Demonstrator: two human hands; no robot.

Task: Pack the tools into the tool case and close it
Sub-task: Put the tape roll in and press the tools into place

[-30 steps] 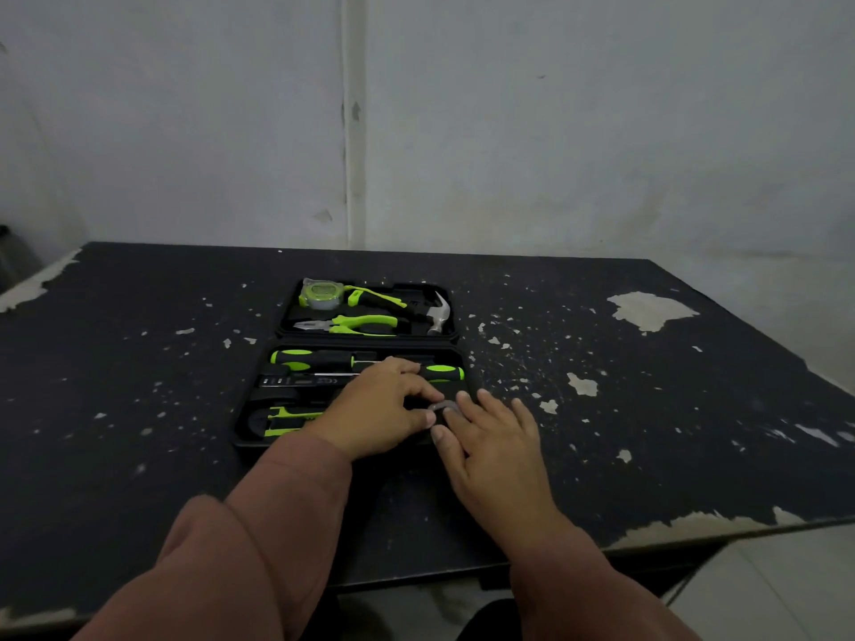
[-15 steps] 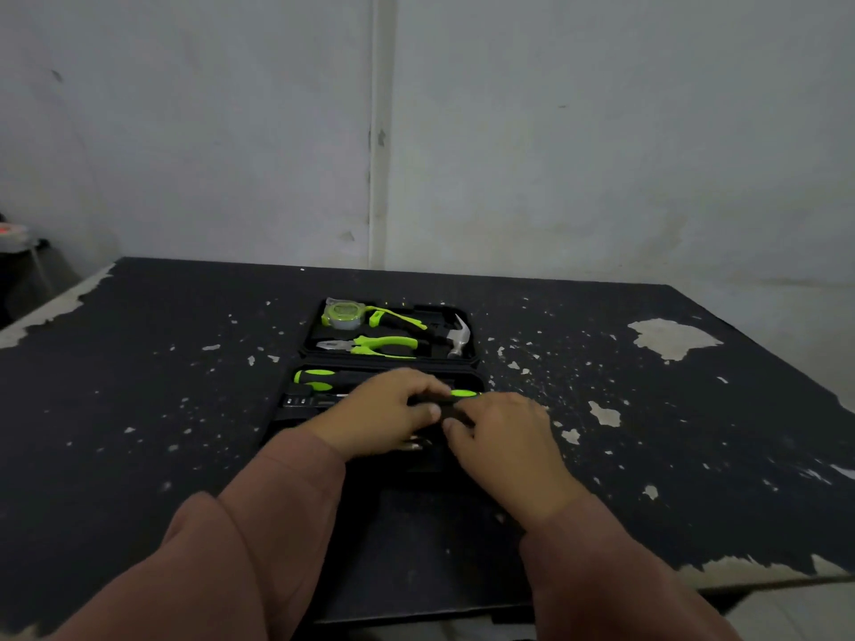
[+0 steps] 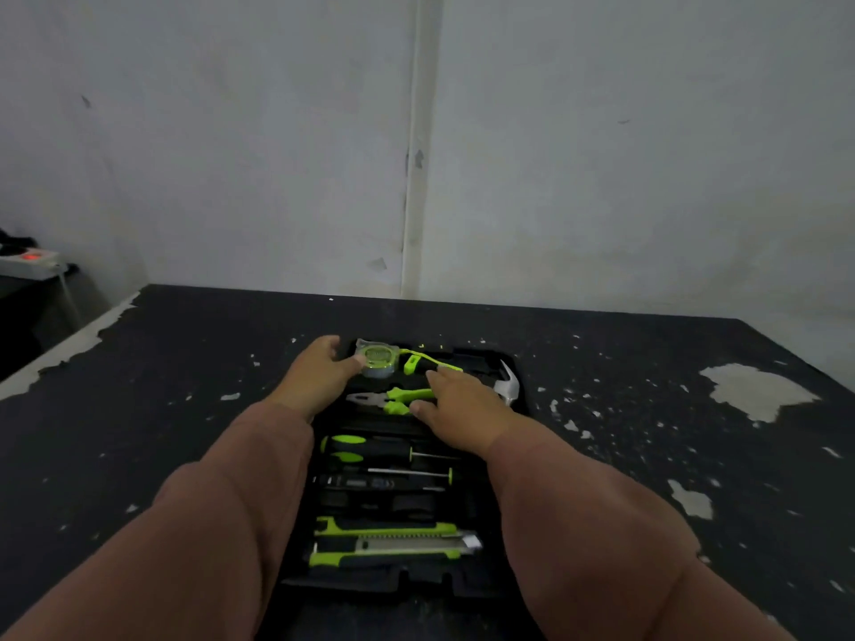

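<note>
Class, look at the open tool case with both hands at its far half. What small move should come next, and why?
Probably fold the far half of the case over the near one. Tape measure, pliers and hammer lie in it, screwdrivers and knife in the near half; the left hand and right hand are at the far half.

black table [image 3: 601, 409] with chipped paint; pale grey wall [image 3: 647, 155]; dim light.
</note>
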